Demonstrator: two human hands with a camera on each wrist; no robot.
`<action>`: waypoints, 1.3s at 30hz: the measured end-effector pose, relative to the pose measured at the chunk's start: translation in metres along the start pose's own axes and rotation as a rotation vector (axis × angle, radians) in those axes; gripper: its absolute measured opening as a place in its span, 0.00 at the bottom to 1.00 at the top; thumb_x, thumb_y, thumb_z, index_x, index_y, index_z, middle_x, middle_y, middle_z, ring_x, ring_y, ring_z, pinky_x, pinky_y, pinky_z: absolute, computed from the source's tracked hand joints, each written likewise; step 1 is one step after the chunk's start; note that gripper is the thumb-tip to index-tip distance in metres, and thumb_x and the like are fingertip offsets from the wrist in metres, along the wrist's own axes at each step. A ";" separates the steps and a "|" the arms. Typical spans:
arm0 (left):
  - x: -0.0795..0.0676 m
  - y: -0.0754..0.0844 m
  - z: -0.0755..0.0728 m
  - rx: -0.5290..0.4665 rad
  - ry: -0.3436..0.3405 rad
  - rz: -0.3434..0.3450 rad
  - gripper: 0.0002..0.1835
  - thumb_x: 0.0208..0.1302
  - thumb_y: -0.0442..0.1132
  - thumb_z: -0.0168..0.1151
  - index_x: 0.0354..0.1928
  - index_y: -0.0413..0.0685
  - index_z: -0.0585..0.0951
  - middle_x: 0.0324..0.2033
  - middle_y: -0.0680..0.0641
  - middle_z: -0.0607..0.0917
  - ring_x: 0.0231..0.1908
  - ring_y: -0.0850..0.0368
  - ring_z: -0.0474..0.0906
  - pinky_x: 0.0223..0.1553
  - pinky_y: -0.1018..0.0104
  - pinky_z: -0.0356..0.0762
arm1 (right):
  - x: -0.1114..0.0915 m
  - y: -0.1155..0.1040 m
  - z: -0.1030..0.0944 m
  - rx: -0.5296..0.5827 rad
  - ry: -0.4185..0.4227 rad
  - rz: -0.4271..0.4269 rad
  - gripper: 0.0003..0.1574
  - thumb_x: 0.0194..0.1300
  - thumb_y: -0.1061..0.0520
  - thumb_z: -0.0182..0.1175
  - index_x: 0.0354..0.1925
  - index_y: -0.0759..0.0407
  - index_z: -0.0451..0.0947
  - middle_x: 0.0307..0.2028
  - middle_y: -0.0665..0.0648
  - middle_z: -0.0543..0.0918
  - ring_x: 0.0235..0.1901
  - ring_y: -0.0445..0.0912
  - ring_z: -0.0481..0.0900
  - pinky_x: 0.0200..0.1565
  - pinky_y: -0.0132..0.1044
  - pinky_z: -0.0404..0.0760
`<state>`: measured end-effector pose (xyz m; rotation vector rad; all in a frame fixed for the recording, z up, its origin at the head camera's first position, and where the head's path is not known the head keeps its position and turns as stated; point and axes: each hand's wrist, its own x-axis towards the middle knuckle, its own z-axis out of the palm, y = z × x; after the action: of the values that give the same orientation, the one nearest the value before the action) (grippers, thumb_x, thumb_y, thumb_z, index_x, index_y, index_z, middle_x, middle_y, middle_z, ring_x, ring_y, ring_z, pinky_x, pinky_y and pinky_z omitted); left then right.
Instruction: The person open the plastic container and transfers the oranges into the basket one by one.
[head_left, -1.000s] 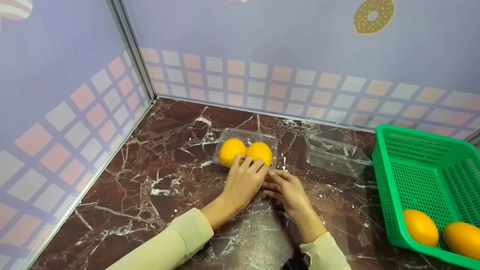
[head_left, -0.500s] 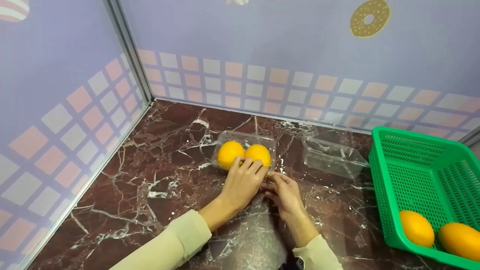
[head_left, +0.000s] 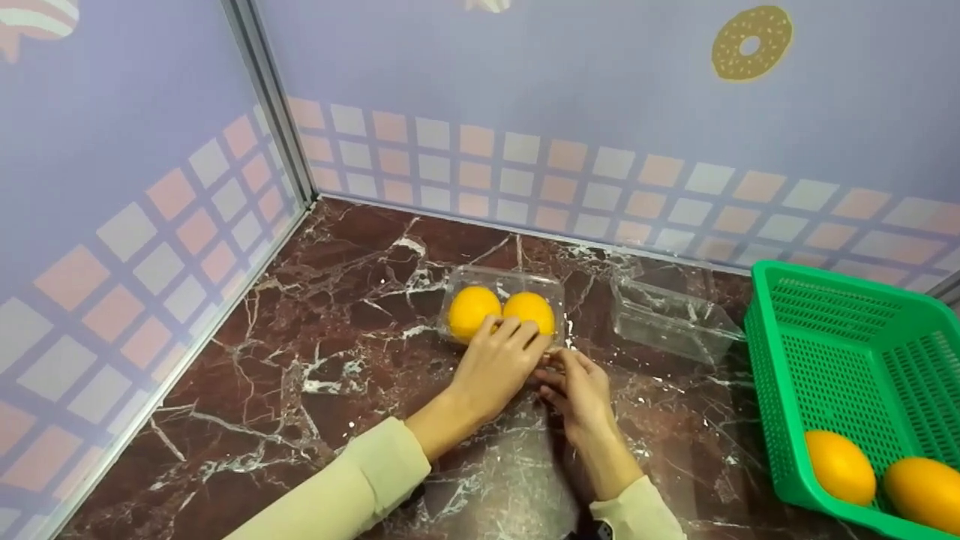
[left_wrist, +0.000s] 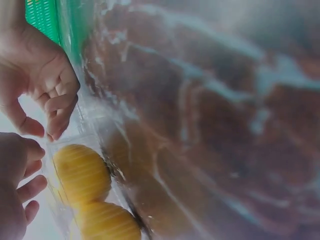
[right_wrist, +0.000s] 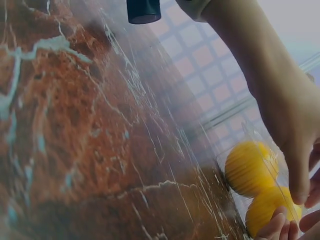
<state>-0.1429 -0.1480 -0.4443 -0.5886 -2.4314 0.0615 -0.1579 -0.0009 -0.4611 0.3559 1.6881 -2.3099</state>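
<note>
Two yellow-orange oranges [head_left: 474,309] sit side by side in a clear plastic box [head_left: 510,276]. My left hand [head_left: 491,367] lies over the front of the box, fingers bent over its front edge by the right-hand orange [head_left: 529,307]. At the front right corner my right hand [head_left: 583,394] pinches the edge of the box between thumb and fingers. In the left wrist view the right hand [left_wrist: 50,85] meets the box corner beside the oranges [left_wrist: 82,172]. The left thumb shows near that corner in the right wrist view, where the left hand [right_wrist: 295,130] hides part of the box.
A second clear plastic box [head_left: 667,319] stands to the right, its lid raised toward the wall. Farther right is a green basket [head_left: 765,390] with two oranges [head_left: 840,466] in its near end. Walls [head_left: 600,90] bound the dark marbled tabletop [head_left: 337,442] behind and at left.
The head view has shifted slightly. Both hands stay at the front of the box, with only small finger movement; the oranges keep their places in it.
</note>
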 end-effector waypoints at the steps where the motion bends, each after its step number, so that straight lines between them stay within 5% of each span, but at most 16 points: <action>1: -0.002 -0.001 0.001 -0.001 -0.003 0.003 0.09 0.68 0.38 0.68 0.47 0.56 0.88 0.42 0.54 0.87 0.44 0.56 0.82 0.49 0.61 0.80 | 0.000 0.000 -0.001 0.001 0.006 0.002 0.09 0.77 0.61 0.54 0.43 0.63 0.81 0.36 0.54 0.86 0.30 0.41 0.86 0.30 0.29 0.84; 24: -0.031 -0.042 -0.005 -0.176 -0.024 -0.077 0.12 0.65 0.26 0.68 0.48 0.46 0.85 0.44 0.47 0.86 0.46 0.50 0.81 0.44 0.57 0.86 | 0.004 -0.006 -0.010 0.030 0.069 0.033 0.07 0.72 0.62 0.55 0.38 0.63 0.79 0.33 0.54 0.85 0.27 0.41 0.83 0.28 0.28 0.81; 39: -0.030 -0.047 -0.003 -0.193 -0.002 -0.096 0.05 0.68 0.33 0.69 0.44 0.45 0.84 0.41 0.47 0.84 0.40 0.51 0.77 0.37 0.62 0.78 | 0.005 -0.014 -0.031 0.042 0.071 0.071 0.08 0.71 0.61 0.52 0.35 0.61 0.75 0.29 0.53 0.80 0.27 0.42 0.80 0.28 0.30 0.79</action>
<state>-0.1390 -0.2036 -0.4508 -0.5542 -2.4807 -0.2146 -0.1661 0.0320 -0.4599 0.5036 1.6328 -2.3095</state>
